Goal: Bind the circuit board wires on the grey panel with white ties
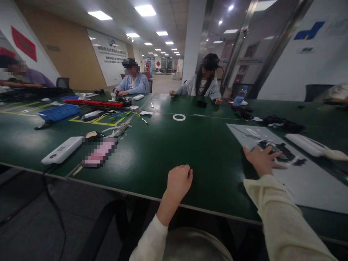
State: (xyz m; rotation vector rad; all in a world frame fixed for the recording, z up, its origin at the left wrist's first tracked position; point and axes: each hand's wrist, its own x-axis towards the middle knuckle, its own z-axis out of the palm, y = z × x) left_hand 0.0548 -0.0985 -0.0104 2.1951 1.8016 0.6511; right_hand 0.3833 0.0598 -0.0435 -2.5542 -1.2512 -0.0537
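Observation:
My left hand [179,181] rests near the front edge of the green table [152,156], its fingers curled into a loose fist; whatever they might hold is hidden. At the right, my right hand [262,159] is spread with fingers apart over the grey-white board [301,185]. Its fingertips reach the near-left side of a black object [285,154] lying on that board; whether they touch it is unclear. A white roll ring [179,117] lies flat on the table, beyond my left hand.
At the left are a white power bank [62,150], a pink phone [100,152], cable ties [122,131] and a blue tray [58,112]. A long white object [307,145] lies right of the board. A bottle [240,96] stands farther back. Several people sit around the table.

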